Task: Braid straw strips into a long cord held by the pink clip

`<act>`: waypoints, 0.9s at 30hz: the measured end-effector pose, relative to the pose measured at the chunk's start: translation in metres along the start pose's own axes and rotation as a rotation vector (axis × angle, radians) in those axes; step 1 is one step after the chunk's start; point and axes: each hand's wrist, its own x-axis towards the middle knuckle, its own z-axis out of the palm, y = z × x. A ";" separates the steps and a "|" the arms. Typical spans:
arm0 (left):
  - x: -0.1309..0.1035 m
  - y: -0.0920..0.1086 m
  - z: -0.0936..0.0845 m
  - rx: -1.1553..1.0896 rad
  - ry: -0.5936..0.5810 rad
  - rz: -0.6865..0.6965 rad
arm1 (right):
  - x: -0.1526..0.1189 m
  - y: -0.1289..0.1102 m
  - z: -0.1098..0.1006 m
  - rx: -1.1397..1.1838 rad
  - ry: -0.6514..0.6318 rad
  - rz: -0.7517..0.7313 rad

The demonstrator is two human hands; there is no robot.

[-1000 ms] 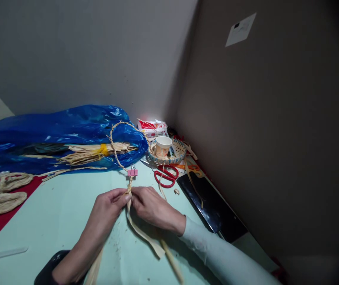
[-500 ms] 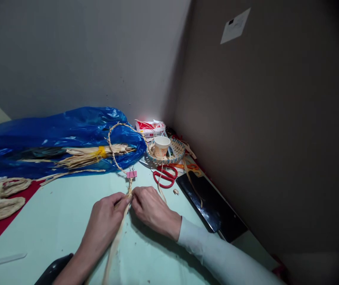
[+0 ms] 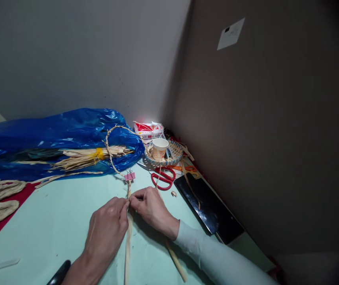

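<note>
A braided straw cord (image 3: pixel 129 189) runs down from a pink binder clip (image 3: pixel 129 176) at the table's middle. Just below the clip, my left hand (image 3: pixel 108 221) pinches the cord from the left. My right hand (image 3: pixel 149 206) pinches it from the right, its fingertips nearly touching the left ones. One long flat strand (image 3: pixel 128 249) hangs from between the hands toward the near edge. Another strand (image 3: pixel 175 261) comes out below my right wrist. Above the clip, the finished braid (image 3: pixel 107 144) loops over the blue bag.
Behind lie a blue plastic bag (image 3: pixel 53 130) with a straw bundle (image 3: pixel 80 157), and a woven basket (image 3: pixel 173 153) with a paper cup (image 3: pixel 160 148). Red scissors (image 3: pixel 163 183) and a black tablet (image 3: pixel 211 209) are at right; straw soles (image 3: pixel 0 211) are at left.
Both hands have shifted slightly along the cord. The long strand now hangs straighter down, and another strand shows below my right wrist. The whole view has moved a little.
</note>
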 end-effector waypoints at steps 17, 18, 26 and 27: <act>-0.020 0.023 0.009 0.261 0.140 0.177 | 0.001 0.006 0.000 0.398 -0.073 0.079; -0.018 0.021 0.005 0.184 0.157 0.167 | 0.001 0.006 0.000 0.403 -0.067 0.092; 0.021 -0.011 -0.010 -0.926 -0.199 -0.294 | -0.004 -0.004 -0.005 0.452 -0.093 0.138; 0.023 -0.012 -0.007 -1.032 -0.283 -0.319 | -0.005 -0.005 -0.006 0.445 -0.109 0.131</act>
